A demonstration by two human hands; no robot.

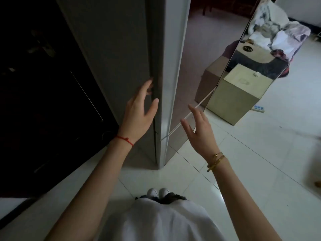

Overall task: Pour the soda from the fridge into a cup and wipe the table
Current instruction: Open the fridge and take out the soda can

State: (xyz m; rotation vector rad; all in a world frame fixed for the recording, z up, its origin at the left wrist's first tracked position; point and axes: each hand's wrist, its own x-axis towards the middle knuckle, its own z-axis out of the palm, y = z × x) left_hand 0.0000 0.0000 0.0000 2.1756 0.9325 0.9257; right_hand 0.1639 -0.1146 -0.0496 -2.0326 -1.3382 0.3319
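At the front corner of a tall grey fridge (121,49), standing on a pale tiled floor (260,162), a person reaches out with both arms. The left hand (139,110) lies against the fridge's front edge, its fingers (146,86) stretched out and tucked at the seam of the door, the thumb spread wide along the edge; it holds nothing. A thin red string (125,138) circles that wrist. The right hand (199,129) hangs in the air just beside the mirrored door (175,66), fingers straight and loosely spread, apart from the surface and gripping nothing. Gold bracelets (216,161) sit on that wrist. The fridge door looks closed or barely cracked, and no soda or cup shows anywhere in view. Left of the fridge stands a dark cabinet (43,84). Beyond the fridge, toward the far right of the floor, a beige box-shaped stool (232,103) stands near a heap of clothes (281,35). A power strip (258,108) lies on the floor just beside the stool. Below, the person's white shirt (165,221) and two white shoes (158,192) are visible.
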